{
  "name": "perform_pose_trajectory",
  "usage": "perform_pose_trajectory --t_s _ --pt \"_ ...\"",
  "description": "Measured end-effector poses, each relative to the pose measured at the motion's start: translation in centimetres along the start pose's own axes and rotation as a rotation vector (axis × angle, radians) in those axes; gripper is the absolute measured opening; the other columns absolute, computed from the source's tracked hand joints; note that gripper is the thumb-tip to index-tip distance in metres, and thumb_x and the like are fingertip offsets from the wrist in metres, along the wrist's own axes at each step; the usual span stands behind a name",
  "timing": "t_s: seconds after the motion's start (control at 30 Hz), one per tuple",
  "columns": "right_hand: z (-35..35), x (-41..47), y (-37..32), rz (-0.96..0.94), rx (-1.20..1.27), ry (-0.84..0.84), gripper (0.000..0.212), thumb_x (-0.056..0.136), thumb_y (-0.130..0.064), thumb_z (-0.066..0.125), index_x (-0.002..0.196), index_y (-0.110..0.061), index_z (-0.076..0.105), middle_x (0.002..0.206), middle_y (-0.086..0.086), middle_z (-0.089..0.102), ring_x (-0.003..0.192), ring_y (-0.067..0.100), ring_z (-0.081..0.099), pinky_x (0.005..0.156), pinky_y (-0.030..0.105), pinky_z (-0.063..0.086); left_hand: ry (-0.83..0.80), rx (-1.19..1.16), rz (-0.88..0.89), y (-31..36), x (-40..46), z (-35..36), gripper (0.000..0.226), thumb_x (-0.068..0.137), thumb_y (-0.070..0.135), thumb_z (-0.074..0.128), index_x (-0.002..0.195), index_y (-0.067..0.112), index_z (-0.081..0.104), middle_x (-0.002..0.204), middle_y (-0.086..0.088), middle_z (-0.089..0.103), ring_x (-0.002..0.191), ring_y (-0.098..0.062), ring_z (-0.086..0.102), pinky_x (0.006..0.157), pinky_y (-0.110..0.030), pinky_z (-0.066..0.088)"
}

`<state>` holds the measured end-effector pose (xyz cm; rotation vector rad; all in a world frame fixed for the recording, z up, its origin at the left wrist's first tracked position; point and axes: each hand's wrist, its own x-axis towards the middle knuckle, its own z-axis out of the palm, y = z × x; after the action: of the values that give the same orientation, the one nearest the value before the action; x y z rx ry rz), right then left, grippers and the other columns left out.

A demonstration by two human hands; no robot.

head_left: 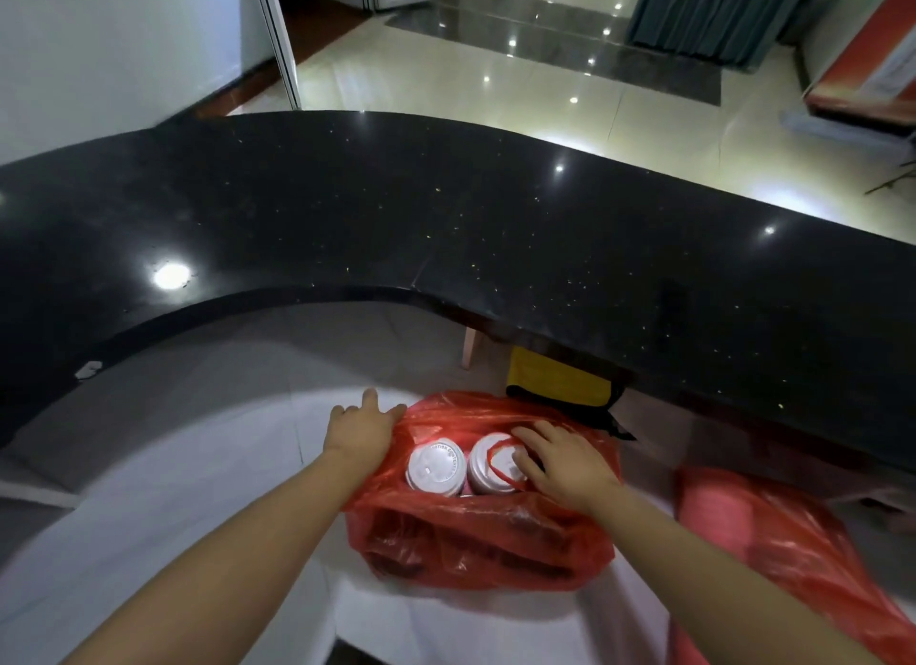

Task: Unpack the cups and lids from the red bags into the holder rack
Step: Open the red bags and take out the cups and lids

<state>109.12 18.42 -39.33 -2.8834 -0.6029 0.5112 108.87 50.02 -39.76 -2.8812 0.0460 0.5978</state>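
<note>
- Left hand (pixel 361 434), lower centre of the frame: it grips the left edge of the red bag (pixel 476 540), fingers curled over the plastic, with the bag's mouth just to its right.
- Red bag, lower centre: it sits on a white surface (pixel 148 506) with its mouth spread. Two white lids (pixel 436 468) lie side by side inside, between the two hands.
- Right hand (pixel 560 461), right of the lids: its fingers are spread and relaxed, resting on the right-hand lid and the bag's far rim; it clasps nothing.
- Second red bag (pixel 793 550), lower right: it lies apart from both hands.
- Black counter (pixel 446 218): it curves across the middle of the frame, above the bags.
</note>
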Motion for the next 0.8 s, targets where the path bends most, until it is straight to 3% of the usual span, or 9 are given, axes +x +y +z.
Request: perform_pose_trajectory --t_s 0.17,0.27,0.33,0.4,0.47,0.57,0.63,0.7,0.8 --pt "0.5 -0.1 1.2 0.023 0.133 -0.035 0.049 0.102 -0.055 0.034 0.14 -0.031 0.053 0.138 -0.008 0.056 0.123 0.017 0.055 0.101 0.031 0.043 -0.012 -0.05 0.018 -0.3 0.5 0.6 0.045 0.102 0.031 0.036 0.144 0.048 0.042 0.126 -0.009 0.045 0.096 -0.031 0.063 0.098 -0.042 0.045" --pt "0.5 -0.6 1.7 0.056 0.288 0.041 0.037 0.103 -0.043 0.047 0.129 -0.024 0.064 0.131 -0.007 0.064 0.12 0.014 0.059 0.1 0.028 0.044 -0.014 -0.078 0.028 -0.9 0.1 1.3 0.044 0.102 0.033 0.038 0.143 0.047 0.042 0.119 -0.007 0.046 0.092 -0.03 0.062 0.092 -0.039 0.046" --pt "0.4 -1.1 1.6 0.075 0.376 0.139 0.025 0.101 -0.031 0.055 0.113 -0.019 0.072 0.115 -0.003 0.072 0.108 0.017 0.065 0.091 0.028 0.048 -0.014 -0.113 0.029 -1.4 -0.3 1.9 0.047 0.1 0.033 0.041 0.145 0.045 0.039 0.119 -0.008 0.046 0.091 -0.029 0.062 0.089 -0.039 0.047" --pt "-0.4 -1.3 0.9 0.061 0.377 0.274 0.016 0.098 -0.022 0.06 0.098 -0.014 0.074 0.097 -0.001 0.073 0.092 0.02 0.068 0.078 0.03 0.05 -0.009 -0.241 0.037 -1.8 -0.5 2.2 0.052 0.096 0.03 0.044 0.147 0.041 0.039 0.127 -0.009 0.046 0.101 -0.03 0.06 0.092 -0.04 0.048" --pt "-1.7 -1.0 -0.5 -0.046 0.287 0.417 0.016 0.096 -0.02 0.061 0.088 -0.012 0.072 0.085 0.0 0.069 0.081 0.022 0.065 0.072 0.035 0.051 0.025 -0.444 0.099 -2.1 -0.7 1.7 0.063 0.091 0.025 0.051 0.151 0.038 0.039 0.142 -0.008 0.042 0.122 -0.03 0.05 0.104 -0.04 0.043" --pt "-4.1 -0.1 -3.8 -0.273 0.126 0.53 0.021 0.096 -0.027 0.057 0.084 -0.014 0.068 0.082 -0.001 0.061 0.077 0.02 0.055 0.069 0.038 0.045 0.211 -0.605 0.251 -2.1 -1.2 -0.6 0.067 0.081 0.017 0.054 0.146 0.033 0.049 0.146 0.002 0.044 0.132 -0.023 0.04 0.113 -0.036 0.035" --pt "-5.0 0.8 -6.2 -0.381 0.051 0.487 0.02 0.096 -0.029 0.058 0.088 -0.015 0.069 0.089 0.001 0.062 0.082 0.022 0.056 0.071 0.038 0.043 0.267 -0.568 0.38 -2.1 -1.8 -1.7 0.064 0.078 0.022 0.05 0.141 0.032 0.054 0.145 0.006 0.048 0.132 -0.017 0.042 0.113 -0.034 0.034" --pt "-4.7 1.5 -8.7 -0.409 0.025 0.289 0.024 0.097 -0.036 0.056 0.105 -0.018 0.07 0.103 0.002 0.064 0.093 0.026 0.059 0.079 0.041 0.045 0.211 -0.501 0.476 -1.8 -2.6 -2.0 0.063 0.079 0.033 0.042 0.141 0.031 0.056 0.149 0.008 0.048 0.135 -0.013 0.041 0.114 -0.033 0.033" --pt "-2.5 2.0 -11.7 -0.31 -0.046 0.004 0.044 0.098 -0.044 0.05 0.138 -0.026 0.054 0.13 0.002 0.056 0.117 0.027 0.052 0.096 0.041 0.042 0.072 -0.38 0.493 -1.9 -3.6 -0.8 0.062 0.087 0.039 0.033 0.148 0.037 0.045 0.158 0.011 0.038 0.143 -0.01 0.034 0.117 -0.036 0.028"
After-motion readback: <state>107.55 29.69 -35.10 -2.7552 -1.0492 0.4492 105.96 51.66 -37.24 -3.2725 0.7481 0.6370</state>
